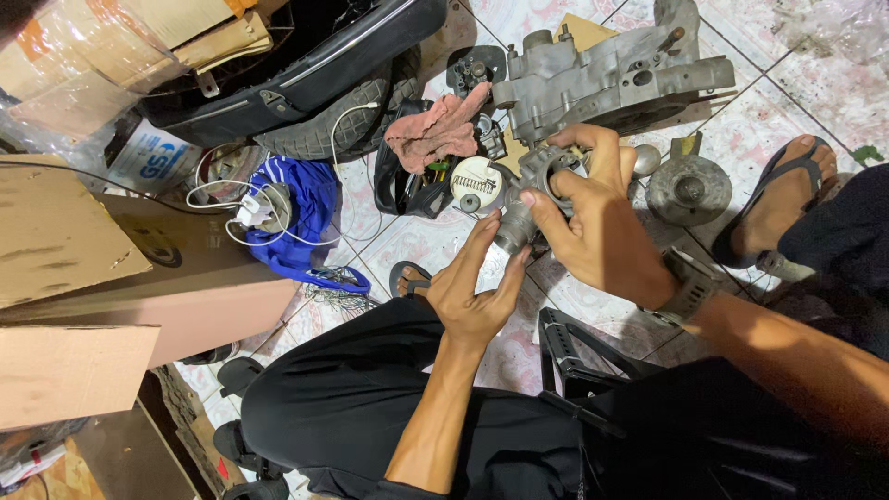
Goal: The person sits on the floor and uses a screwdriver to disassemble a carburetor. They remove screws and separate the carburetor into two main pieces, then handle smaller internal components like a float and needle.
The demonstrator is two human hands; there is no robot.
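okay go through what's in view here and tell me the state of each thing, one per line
Left hand: fingers open, fingertips touching the small metal part.
Right hand: gripping the small metal part.
Engine casing: lying on the tiled floor, stripped open.
Pink rag: crumpled, draped over parts.
Tyre: lying loose.
Cardboard box: flaps open.

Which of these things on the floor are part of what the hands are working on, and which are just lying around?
In hand:
- small grey metal part, gripped by right hand
- left hand steadying it from below

Lying about:
- engine casing
- pink rag
- round metal disc
- blue cloth
- cardboard box
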